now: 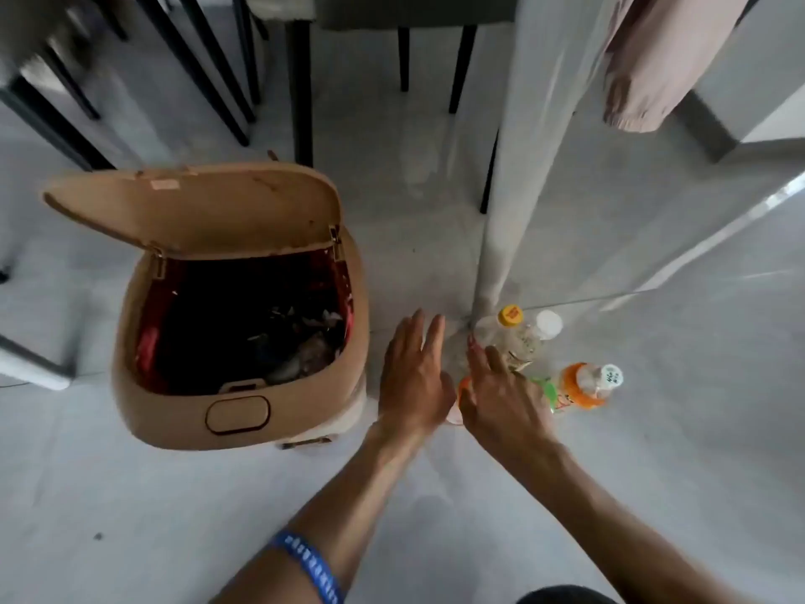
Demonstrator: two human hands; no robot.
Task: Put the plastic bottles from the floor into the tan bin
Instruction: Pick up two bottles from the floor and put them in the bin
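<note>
- Nearest: blue wristband (311, 568) on left forearm, both forearms reaching forward and down over grey floor (653, 473).
- Left hand (414, 377) flat, palm down, fingers straight and spread, gripping nothing.
- Right hand (501, 398) just beside left hand, fingers extended and loosely spread, not clamped on anything visible; contact underneath cannot tell.
- Under right palm, between the two hands: orange-labelled bottle (462, 392), mostly hidden, only a sliver of orange and pale end showing.
- Just right of right-hand knuckles: bottle with orange and green label (581, 385), white cap (611, 376), standing on floor.
- Just past right fingertips: clear bottle with yellow cap (510, 314), standing; beside it on the far right a second clear bottle with white cap (549, 324), the two touching or nearly so.
- Left of left-hand fingers, close by: tan bin (174, 411), lid (196, 211) hinged up and open toward the far side, dark interior with red liner and some trash at the bottom; oval push panel on near wall.
- No bottle clearly visible inside bin; contents too dark to sort.
- Beyond fingertips: sheer white curtain (514, 146) hanging to floor right behind the clear bottles.
- Farther: black table and chair legs (302, 93) behind bin and at upper left.
- Far upper right: pinkish garment (653, 67) hanging.
</note>
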